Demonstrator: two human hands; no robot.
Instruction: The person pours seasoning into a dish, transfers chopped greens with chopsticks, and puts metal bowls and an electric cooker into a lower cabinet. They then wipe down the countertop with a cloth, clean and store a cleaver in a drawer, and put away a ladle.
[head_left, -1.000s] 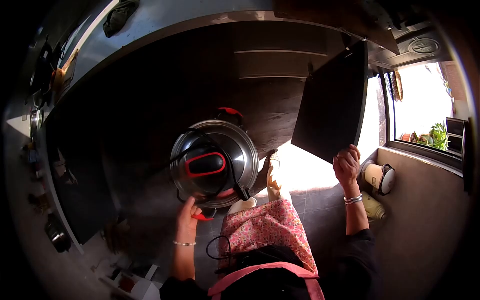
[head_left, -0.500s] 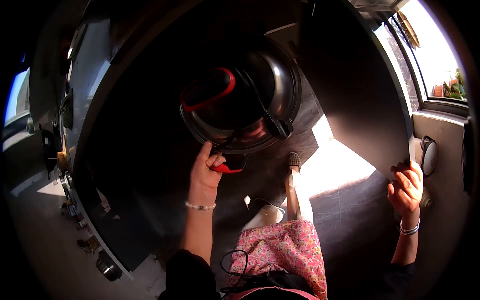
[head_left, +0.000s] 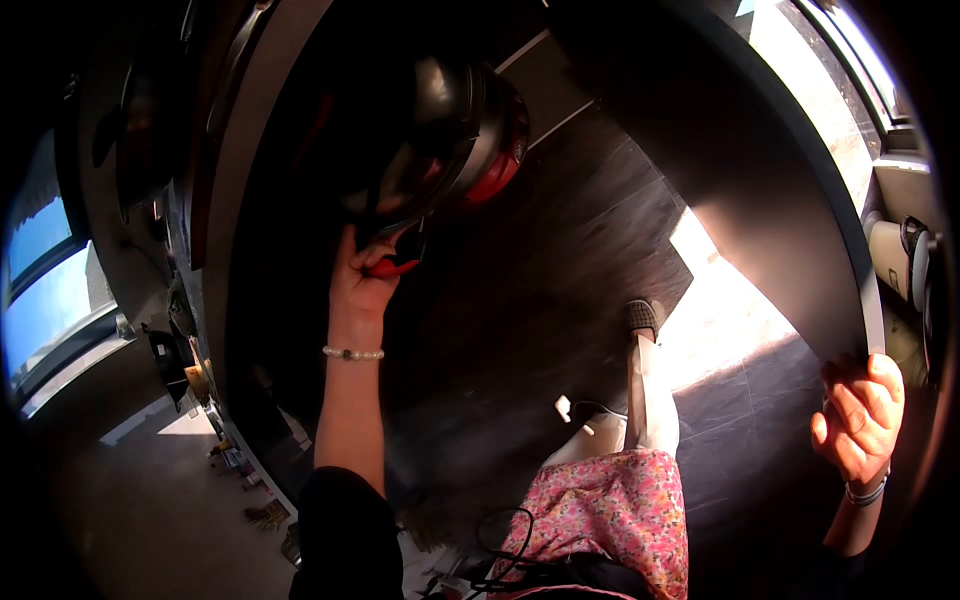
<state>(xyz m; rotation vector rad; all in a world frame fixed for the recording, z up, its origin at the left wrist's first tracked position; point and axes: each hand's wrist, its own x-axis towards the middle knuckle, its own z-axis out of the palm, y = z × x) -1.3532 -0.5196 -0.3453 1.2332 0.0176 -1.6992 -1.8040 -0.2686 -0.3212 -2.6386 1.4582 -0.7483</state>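
Note:
My left hand (head_left: 362, 275), with a beaded bracelet at the wrist, is closed round the red and black side handle (head_left: 392, 268) of a round metal pot (head_left: 430, 170). The pot is tilted, with its red lower side (head_left: 505, 150) facing right, and much of it lies in deep shadow. At the right, my right hand (head_left: 862, 415) has its fingers bent over the lower corner of a dark cabinet door (head_left: 770, 220), which stands swung out.
Sunlight falls on the dark floor (head_left: 740, 320) beside my shoe (head_left: 643, 318). Behind the door stands a beige appliance (head_left: 892, 255) by the wall. Small items line the counter at the left, near a window (head_left: 55, 310).
The pot has moved up and left into the shadow and tipped, now showing its red side. My right hand and the door appear farther right, as the view has turned.

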